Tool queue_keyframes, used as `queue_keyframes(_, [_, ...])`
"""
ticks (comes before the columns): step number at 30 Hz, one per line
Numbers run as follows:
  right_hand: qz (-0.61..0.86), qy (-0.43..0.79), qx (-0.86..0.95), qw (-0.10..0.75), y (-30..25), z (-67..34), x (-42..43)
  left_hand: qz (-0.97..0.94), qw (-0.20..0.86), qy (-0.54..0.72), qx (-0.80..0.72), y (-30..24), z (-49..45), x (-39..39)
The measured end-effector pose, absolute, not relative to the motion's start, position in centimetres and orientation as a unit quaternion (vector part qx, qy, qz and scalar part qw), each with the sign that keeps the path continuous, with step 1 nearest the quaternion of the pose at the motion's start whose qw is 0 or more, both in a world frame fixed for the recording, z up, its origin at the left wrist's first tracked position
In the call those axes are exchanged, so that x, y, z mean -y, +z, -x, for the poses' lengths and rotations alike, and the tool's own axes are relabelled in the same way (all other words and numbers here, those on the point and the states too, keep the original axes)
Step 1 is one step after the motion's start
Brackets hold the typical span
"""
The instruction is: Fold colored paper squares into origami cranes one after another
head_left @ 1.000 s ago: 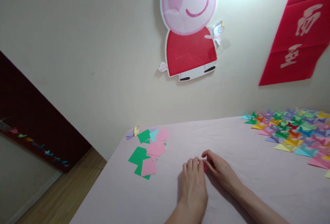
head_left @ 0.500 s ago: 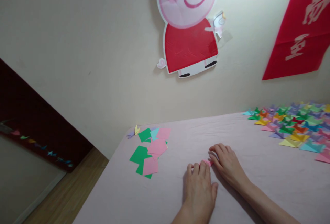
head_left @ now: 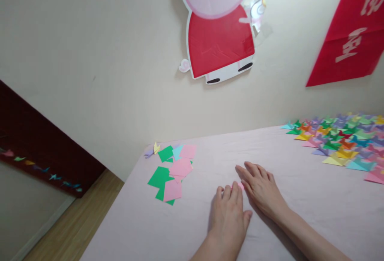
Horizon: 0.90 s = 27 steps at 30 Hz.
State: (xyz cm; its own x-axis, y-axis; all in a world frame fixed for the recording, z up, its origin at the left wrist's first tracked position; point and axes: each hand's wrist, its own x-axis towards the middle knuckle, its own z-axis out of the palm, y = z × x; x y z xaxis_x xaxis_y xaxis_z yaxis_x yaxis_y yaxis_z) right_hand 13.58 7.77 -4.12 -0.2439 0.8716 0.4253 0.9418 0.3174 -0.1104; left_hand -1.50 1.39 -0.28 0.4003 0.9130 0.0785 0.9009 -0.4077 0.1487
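Note:
A small pink piece of paper (head_left: 241, 186) lies on the pale pink cloth, mostly covered by my hands. The fingers of my left hand (head_left: 228, 211) rest flat on its left part, with the thumb out to the side. At its right edge is my right hand (head_left: 264, 191), palm down, fingers stretched forward and the thumb beside the paper. How the paper is folded cannot be made out beneath the fingers.
Loose green paper squares (head_left: 159, 177) and pink paper squares (head_left: 173, 190) overlap on the left. A yellow folded paper figure (head_left: 156, 148) stands at the far left corner. Rows of colourful folded paper figures (head_left: 345, 143) fill the far right. Behind the cloth rises a wall (head_left: 135, 93).
My right hand's fingers have straightened and spread forward from a curled pose over the paper. My left hand stays on the paper. The camera view has shifted slightly.

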Motion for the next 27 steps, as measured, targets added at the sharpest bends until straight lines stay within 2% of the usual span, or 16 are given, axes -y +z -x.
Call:
queue_keyframes(9, [0.577, -0.054, 0.779, 0.241, -4.4, -14.4, -8.2, -0.825, 0.044, 0.094, -0.555, -0.9, 1.5, -1.1])
queue_keyframes(18, [0.574, -0.1, 0.791, 0.187, -4.0, -13.5, -7.9, -0.814, 0.046, 0.092, -0.572, -1.6, 1.9, -0.5])
queue_keyframes(27, [0.562, -0.117, 0.795, 0.196, -4.5, -13.9, -8.2, -0.798, 0.05, 0.097, -0.593, -2.3, 4.2, 0.3])
